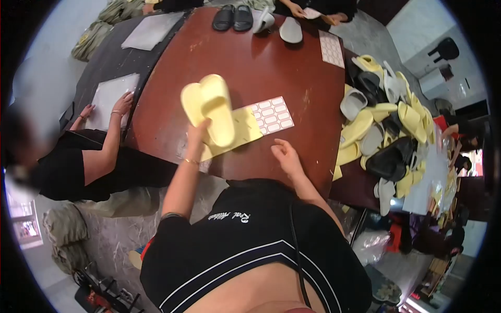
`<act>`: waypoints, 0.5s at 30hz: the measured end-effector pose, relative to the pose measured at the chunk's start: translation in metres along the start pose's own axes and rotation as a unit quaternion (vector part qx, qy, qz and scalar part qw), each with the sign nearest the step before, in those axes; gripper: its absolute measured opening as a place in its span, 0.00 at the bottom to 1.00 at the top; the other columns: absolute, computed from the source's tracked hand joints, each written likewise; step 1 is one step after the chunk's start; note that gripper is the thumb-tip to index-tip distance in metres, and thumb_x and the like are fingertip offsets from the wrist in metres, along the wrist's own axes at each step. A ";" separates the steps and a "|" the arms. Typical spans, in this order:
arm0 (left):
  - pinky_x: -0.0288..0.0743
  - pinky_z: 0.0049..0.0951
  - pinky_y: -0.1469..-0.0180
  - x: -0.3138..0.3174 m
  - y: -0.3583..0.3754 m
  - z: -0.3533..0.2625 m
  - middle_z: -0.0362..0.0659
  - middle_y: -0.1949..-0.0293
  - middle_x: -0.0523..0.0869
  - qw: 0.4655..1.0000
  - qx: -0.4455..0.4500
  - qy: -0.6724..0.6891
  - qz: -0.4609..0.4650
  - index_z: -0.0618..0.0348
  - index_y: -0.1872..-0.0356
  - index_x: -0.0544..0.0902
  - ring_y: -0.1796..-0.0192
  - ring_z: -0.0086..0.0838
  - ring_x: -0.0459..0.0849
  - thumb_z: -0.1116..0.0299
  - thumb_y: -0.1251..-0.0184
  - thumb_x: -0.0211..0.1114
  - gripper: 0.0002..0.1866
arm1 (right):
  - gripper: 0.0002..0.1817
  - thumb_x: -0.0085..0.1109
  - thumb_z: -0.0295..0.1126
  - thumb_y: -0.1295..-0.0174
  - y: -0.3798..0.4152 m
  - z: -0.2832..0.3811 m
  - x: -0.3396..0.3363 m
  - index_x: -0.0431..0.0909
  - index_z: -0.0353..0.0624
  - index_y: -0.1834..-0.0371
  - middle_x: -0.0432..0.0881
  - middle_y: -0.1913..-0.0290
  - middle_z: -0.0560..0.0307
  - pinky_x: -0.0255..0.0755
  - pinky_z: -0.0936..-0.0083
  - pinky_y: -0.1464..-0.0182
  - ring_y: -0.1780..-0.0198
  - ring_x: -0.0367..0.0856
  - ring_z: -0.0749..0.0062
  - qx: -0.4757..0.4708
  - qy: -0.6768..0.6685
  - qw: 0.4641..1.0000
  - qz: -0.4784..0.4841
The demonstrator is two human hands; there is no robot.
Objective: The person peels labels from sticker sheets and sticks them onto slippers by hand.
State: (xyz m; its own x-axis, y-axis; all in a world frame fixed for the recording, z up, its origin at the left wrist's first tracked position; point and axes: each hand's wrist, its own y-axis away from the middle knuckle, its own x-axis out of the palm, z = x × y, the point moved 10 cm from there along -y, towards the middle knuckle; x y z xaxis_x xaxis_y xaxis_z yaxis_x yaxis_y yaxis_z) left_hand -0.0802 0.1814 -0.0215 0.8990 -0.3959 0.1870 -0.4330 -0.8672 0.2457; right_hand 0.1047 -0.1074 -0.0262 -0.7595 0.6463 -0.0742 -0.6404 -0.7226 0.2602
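Slippers (218, 112), two and yellow, are overlapped in the grasp of the left hand (197, 136), toes toward the far edge of the red-brown bench (282, 68). They are over the bench's near half, left of its middle. That hand grips them low on their left side. The right hand (286, 156) is free of any load, its fingers loosely bent, above the near edge and a little right of the middle.

A label sheet (273, 116) lies between the two hands, slanting up to the right; its right part bears red-framed white labels, its left part is plain yellow. The slippers cover some of it; whether they touch it, I cannot tell.

At the far edge stand black slippers (232, 18), with grey slippers (290, 31) to their right. Another label card (331, 48) lies in the far right corner. Past the right edge is a heap (386, 120) of yellow, grey and black slippers. Along the left edge, a co-worker's hands (122, 103) rest at clear bags (110, 101) on a dark table (99, 65).
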 end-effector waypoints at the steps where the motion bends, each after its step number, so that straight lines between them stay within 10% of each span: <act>1: 0.80 0.29 0.62 -0.014 -0.016 -0.009 0.47 0.59 0.84 1.000 0.013 -0.021 -0.002 0.70 0.49 0.77 0.62 0.33 0.85 0.76 0.45 0.64 0.20 | 0.23 0.60 0.34 0.36 0.003 -0.012 -0.013 0.71 0.38 0.40 0.80 0.58 0.60 0.70 0.84 0.61 0.60 0.75 0.82 0.029 0.000 0.999 -0.018; 9: 0.82 0.38 0.53 -0.103 -0.099 -0.006 0.51 0.47 0.79 0.962 -0.005 0.183 -0.201 0.70 0.41 0.69 0.52 0.38 0.83 0.68 0.39 0.68 0.28 | 0.19 0.57 0.35 0.36 0.038 -0.078 -0.095 0.74 0.40 0.43 0.80 0.58 0.61 0.71 0.83 0.60 0.60 0.78 0.80 0.148 -0.044 0.979 -0.133; 11: 0.76 0.47 0.45 -0.112 -0.083 -0.022 0.57 0.43 0.76 0.944 0.084 -0.080 -0.308 0.73 0.38 0.65 0.46 0.47 0.79 0.60 0.42 0.70 0.38 | 0.19 0.57 0.34 0.35 0.047 -0.085 -0.103 0.74 0.39 0.43 0.81 0.58 0.60 0.72 0.82 0.60 0.61 0.78 0.79 0.156 -0.060 0.975 -0.150; 13: 0.64 0.52 0.37 -0.070 -0.033 -0.050 0.64 0.43 0.74 0.775 0.242 -0.429 -0.396 0.73 0.37 0.64 0.39 0.58 0.71 0.53 0.46 0.71 0.42 | 0.18 0.57 0.34 0.35 0.054 -0.096 -0.109 0.75 0.39 0.44 0.82 0.58 0.60 0.72 0.83 0.61 0.62 0.79 0.79 0.161 -0.076 0.970 -0.165; 15: 0.62 0.50 0.35 0.000 0.010 -0.054 0.66 0.42 0.72 0.714 0.339 -0.532 -0.304 0.68 0.39 0.68 0.37 0.58 0.68 0.53 0.46 0.69 0.38 | 0.18 0.56 0.33 0.35 0.059 -0.105 -0.109 0.75 0.39 0.44 0.82 0.58 0.60 0.72 0.83 0.62 0.62 0.79 0.80 0.169 -0.085 0.968 -0.168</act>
State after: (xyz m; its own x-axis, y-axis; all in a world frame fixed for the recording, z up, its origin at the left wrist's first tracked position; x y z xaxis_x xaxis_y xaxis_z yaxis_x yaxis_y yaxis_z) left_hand -0.0885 0.1887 0.0322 0.6035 0.4240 -0.6753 -0.1356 -0.7800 -0.6109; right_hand 0.1374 -0.2458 -0.1037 -0.4670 0.8824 -0.0568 -0.7521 -0.3626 0.5504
